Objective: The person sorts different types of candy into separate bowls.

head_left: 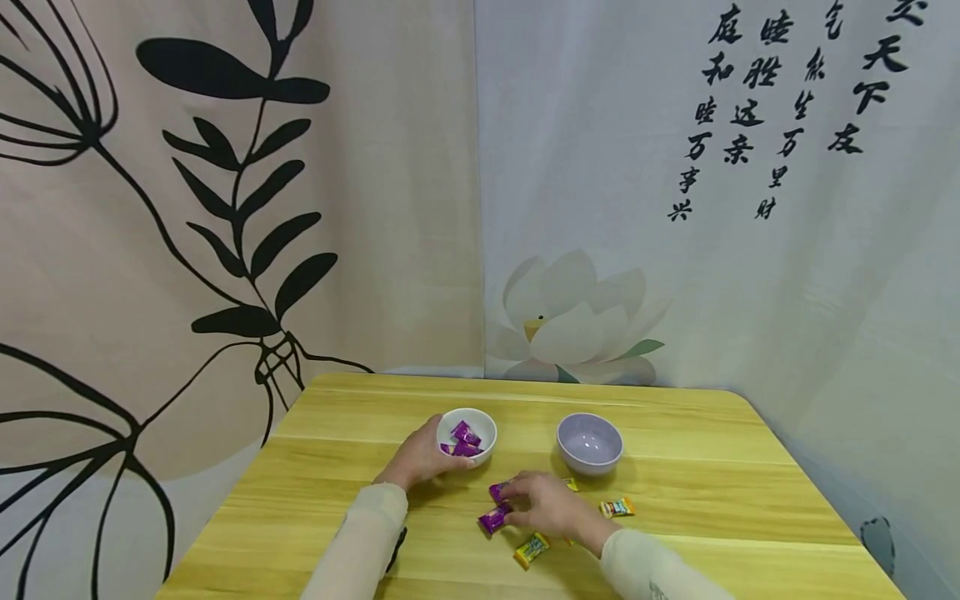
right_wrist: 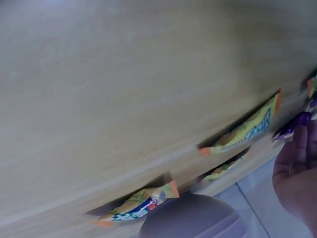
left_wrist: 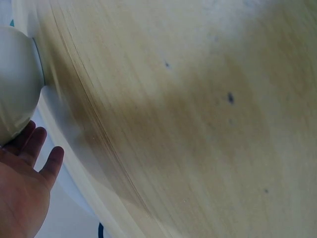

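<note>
My left hand (head_left: 422,457) holds a white bowl (head_left: 485,422) by its side, thumb at the front and fingers along the wall. Several purple-wrapped candies (head_left: 466,434) lie inside it. In the left wrist view, the fingers rest against the bowl's outside (left_wrist: 20,74). My right hand (head_left: 553,505) reaches low over the table, its fingertips at two purple candies, one nearer (head_left: 492,521) and one farther (head_left: 496,492). Thumb and forefinger are spread apart. The right wrist view shows the fingertips beside a purple wrapper (right_wrist: 296,124); the hand partly hides the candies.
A lilac bowl (head_left: 589,464) stands to the right of the white one. Yellow-wrapped candies lie around my right hand, one in front (head_left: 532,551) and one to the right (head_left: 617,507); others are partly covered. The wooden table (head_left: 720,483) ends at a printed curtain.
</note>
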Demonstrator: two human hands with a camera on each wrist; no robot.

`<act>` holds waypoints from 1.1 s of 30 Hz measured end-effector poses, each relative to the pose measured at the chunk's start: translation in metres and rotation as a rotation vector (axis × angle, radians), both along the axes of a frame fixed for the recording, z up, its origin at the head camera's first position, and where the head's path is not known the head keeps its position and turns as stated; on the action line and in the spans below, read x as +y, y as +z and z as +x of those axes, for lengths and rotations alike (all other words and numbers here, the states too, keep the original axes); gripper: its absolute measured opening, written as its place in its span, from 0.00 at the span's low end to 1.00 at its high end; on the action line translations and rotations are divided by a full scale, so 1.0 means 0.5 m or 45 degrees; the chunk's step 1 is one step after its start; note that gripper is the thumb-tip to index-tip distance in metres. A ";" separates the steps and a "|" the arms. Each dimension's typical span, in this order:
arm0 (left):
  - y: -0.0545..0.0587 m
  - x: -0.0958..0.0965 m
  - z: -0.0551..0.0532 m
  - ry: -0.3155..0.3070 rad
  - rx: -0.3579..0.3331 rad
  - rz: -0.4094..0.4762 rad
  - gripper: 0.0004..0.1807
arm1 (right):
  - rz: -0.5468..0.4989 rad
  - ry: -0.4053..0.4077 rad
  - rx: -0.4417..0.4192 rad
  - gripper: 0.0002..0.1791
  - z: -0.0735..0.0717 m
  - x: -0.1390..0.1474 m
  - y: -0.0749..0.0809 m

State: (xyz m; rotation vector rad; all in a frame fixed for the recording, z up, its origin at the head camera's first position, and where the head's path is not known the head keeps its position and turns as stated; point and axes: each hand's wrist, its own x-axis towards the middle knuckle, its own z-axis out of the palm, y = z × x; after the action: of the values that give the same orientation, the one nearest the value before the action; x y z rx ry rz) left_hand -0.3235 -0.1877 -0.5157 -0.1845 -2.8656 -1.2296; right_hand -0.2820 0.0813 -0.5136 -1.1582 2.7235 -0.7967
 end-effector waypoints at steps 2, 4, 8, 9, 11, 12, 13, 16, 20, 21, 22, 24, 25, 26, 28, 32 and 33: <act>0.000 0.000 0.000 -0.007 0.003 0.004 0.56 | 0.042 -0.004 0.018 0.19 0.005 -0.002 0.001; 0.000 0.000 0.001 -0.011 0.002 0.010 0.55 | 0.076 -0.008 0.035 0.19 0.008 -0.004 0.000; 0.001 0.001 0.002 -0.011 -0.005 0.021 0.55 | 0.110 0.005 0.057 0.19 0.013 -0.010 -0.001; 0.002 0.001 0.002 -0.010 -0.006 0.021 0.55 | 0.121 0.009 0.073 0.19 0.014 -0.010 -0.002; 0.002 0.002 0.002 -0.014 -0.002 0.018 0.56 | 0.144 0.008 0.094 0.19 0.015 -0.011 -0.004; 0.002 0.002 0.002 -0.016 0.001 0.015 0.56 | 0.154 0.008 0.103 0.19 0.016 -0.012 -0.004; 0.002 0.002 0.001 -0.019 0.004 0.013 0.56 | 0.165 0.008 0.115 0.20 0.016 -0.012 -0.005; 0.003 0.002 0.001 -0.023 0.008 0.008 0.56 | 0.183 0.001 0.135 0.20 0.017 -0.011 -0.008; 0.002 0.002 0.001 -0.013 0.004 0.011 0.56 | 0.181 -0.002 0.164 0.21 0.017 -0.011 -0.010; 0.002 0.002 0.001 -0.012 -0.001 0.010 0.56 | 0.178 -0.001 0.171 0.21 0.018 -0.012 -0.010; 0.002 0.002 0.000 -0.010 -0.002 0.012 0.56 | 0.175 -0.001 0.176 0.21 0.018 -0.013 -0.011; 0.001 0.001 0.001 -0.008 -0.005 0.016 0.56 | 0.167 0.006 0.187 0.20 0.019 -0.015 -0.010; 0.001 0.001 0.001 -0.008 -0.009 0.017 0.56 | 0.166 0.009 0.189 0.20 0.019 -0.016 -0.011; 0.001 0.001 0.001 -0.010 -0.010 0.018 0.56 | 0.166 0.011 0.190 0.20 0.020 -0.018 -0.011; 0.002 0.000 0.002 -0.014 -0.008 0.022 0.55 | 0.175 0.008 0.191 0.20 0.021 -0.019 -0.012; 0.003 -0.001 0.003 -0.015 -0.003 0.017 0.56 | 0.191 -0.001 0.200 0.20 0.023 -0.019 -0.014; 0.003 -0.001 0.003 -0.012 -0.003 0.016 0.56 | 0.193 -0.003 0.207 0.20 0.023 -0.019 -0.015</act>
State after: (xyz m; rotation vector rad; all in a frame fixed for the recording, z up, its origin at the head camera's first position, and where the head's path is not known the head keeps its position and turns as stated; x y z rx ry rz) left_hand -0.3222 -0.1883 -0.5142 -0.1963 -2.8612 -1.2499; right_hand -0.2706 0.0717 -0.5210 -1.2375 2.8552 -0.5063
